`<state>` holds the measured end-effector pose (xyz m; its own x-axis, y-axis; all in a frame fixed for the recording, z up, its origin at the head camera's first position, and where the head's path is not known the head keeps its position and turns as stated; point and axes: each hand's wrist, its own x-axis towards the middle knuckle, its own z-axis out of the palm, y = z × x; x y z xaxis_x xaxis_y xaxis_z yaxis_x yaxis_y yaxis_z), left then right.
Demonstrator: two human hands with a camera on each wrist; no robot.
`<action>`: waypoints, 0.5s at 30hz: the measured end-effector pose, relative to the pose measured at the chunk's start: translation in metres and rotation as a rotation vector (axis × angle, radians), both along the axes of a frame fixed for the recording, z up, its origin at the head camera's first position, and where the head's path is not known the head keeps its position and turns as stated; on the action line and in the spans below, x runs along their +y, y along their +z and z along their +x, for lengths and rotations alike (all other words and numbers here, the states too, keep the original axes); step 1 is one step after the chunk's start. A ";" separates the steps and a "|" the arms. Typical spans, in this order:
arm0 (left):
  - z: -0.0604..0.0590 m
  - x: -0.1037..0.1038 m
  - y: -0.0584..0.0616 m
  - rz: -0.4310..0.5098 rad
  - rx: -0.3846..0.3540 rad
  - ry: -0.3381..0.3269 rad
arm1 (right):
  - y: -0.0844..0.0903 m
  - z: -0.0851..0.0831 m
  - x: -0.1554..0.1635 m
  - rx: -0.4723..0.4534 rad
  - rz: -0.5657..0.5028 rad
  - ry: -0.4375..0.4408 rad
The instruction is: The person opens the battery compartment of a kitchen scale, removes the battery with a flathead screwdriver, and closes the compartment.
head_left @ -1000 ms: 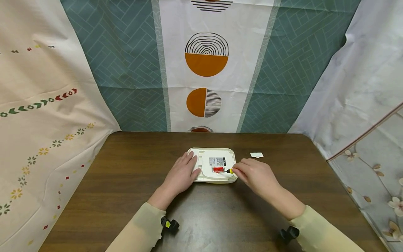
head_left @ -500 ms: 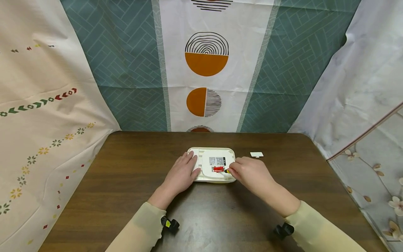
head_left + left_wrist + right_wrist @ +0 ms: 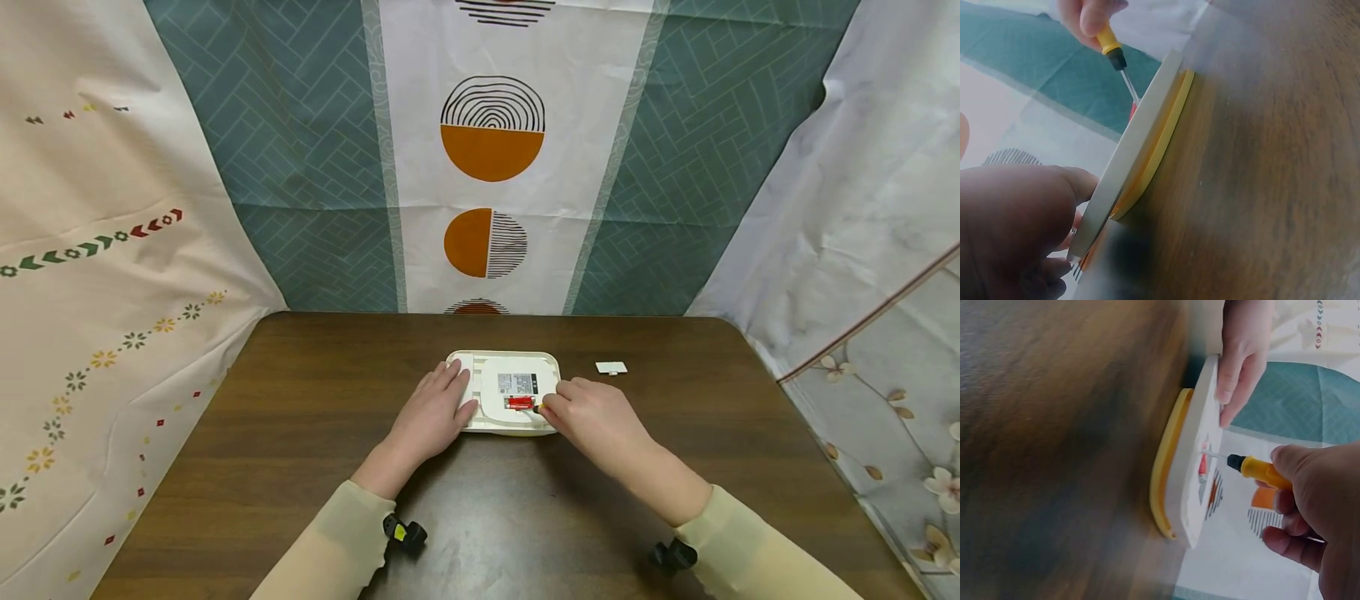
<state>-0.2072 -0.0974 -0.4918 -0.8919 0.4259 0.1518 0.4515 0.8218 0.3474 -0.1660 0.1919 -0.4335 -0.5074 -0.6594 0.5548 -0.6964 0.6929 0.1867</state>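
A flat cream device [image 3: 504, 392] with a yellow underside rim [image 3: 1163, 472] lies on the brown table [image 3: 300, 433]. It carries a label and a red part [image 3: 519, 403] on top. My left hand [image 3: 431, 414] lies flat on its left side, fingers straight [image 3: 1238, 369]. My right hand [image 3: 592, 415] grips a small screwdriver with a yellow handle [image 3: 1259, 472]. Its metal tip [image 3: 1213, 454] touches the device beside the red part. In the left wrist view the screwdriver [image 3: 1110, 50] comes down onto the device edge [image 3: 1141, 144].
A small white piece [image 3: 611, 367] lies on the table to the right of the device. Patterned cloths hang behind and on both sides of the table. Black wrist mounts [image 3: 403, 533] show near the front edge.
My right hand has shifted a little left and forward, bringing the screwdriver in over the device by the red part. The left hand and the device stay put.
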 end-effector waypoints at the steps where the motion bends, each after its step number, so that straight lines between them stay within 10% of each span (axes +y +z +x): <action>1: 0.000 0.000 0.000 0.000 0.000 0.000 | -0.001 0.001 0.001 0.000 -0.004 0.005; 15: -0.001 0.000 0.000 0.006 0.001 -0.005 | -0.011 0.006 0.007 -0.002 -0.009 0.039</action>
<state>-0.2078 -0.0979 -0.4922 -0.8898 0.4292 0.1552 0.4558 0.8177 0.3516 -0.1596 0.1993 -0.4443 -0.4825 -0.6734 0.5601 -0.7233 0.6669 0.1788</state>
